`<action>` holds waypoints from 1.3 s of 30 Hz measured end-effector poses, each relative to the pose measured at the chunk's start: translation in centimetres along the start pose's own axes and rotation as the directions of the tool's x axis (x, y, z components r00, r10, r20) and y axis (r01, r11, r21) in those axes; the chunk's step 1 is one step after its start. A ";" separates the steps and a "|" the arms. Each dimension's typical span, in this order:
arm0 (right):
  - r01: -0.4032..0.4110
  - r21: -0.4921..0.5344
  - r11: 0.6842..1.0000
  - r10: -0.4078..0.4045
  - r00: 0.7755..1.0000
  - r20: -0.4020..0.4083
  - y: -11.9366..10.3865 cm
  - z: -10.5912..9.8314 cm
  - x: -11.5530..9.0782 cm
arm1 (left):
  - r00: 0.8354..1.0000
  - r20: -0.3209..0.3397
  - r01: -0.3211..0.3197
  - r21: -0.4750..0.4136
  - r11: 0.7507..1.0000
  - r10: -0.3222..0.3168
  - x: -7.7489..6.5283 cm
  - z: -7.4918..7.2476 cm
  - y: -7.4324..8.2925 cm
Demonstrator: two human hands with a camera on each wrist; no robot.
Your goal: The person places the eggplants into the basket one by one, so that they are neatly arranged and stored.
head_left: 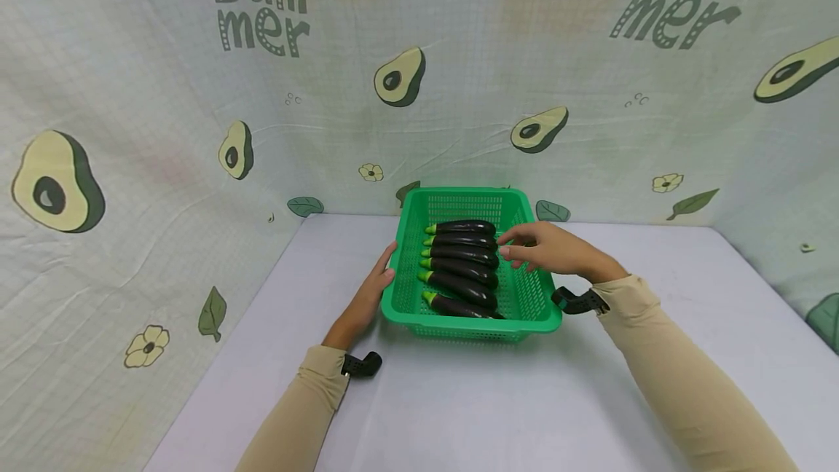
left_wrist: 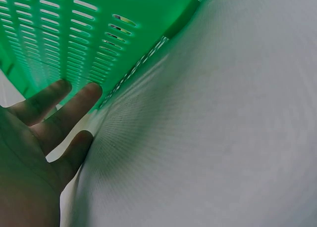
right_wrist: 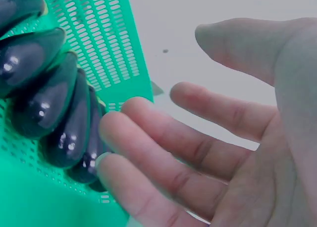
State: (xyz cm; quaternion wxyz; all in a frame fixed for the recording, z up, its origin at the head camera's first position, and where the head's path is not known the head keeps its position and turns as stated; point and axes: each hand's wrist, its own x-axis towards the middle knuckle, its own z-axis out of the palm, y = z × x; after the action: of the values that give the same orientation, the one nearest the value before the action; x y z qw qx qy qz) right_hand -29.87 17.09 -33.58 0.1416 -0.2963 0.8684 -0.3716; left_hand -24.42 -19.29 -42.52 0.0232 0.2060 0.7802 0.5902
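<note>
A green plastic basket [head_left: 472, 325] with slotted walls stands on the table, holding several dark purple eggplants [head_left: 462, 268] side by side. Their green stem ends point left. My left hand [head_left: 368, 299] rests against the basket's left side, and in the left wrist view its fingers [left_wrist: 74, 108] lie straight along the slotted wall. Over the basket's right part hovers my right hand [head_left: 547, 246], its fingertips close to the blunt ends of the eggplants. In the right wrist view the fingers [right_wrist: 173, 153] are loosely bent and spread, with nothing between them and the thumb.
A white cloth covers the table [head_left: 459, 406]. Behind it and at the sides hangs a pale curtain [head_left: 459, 28] printed with avocados, leaves and lettering. Black straps with small devices [head_left: 580, 301] sit on both wrists.
</note>
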 end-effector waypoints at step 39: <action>0.043 0.096 0.994 0.003 0.903 -0.430 4.4 -0.8 -5.8 | 0.999 -0.018 -0.049 0.083 0.995 0.051 -0.1 0.1 0.4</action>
State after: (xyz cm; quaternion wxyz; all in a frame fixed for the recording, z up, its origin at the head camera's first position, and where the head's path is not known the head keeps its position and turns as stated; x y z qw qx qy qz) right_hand -27.50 23.58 -36.05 -0.0417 -0.2084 0.8548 -0.4734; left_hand -24.19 -19.16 -42.18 -0.0081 0.2203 0.7986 0.5600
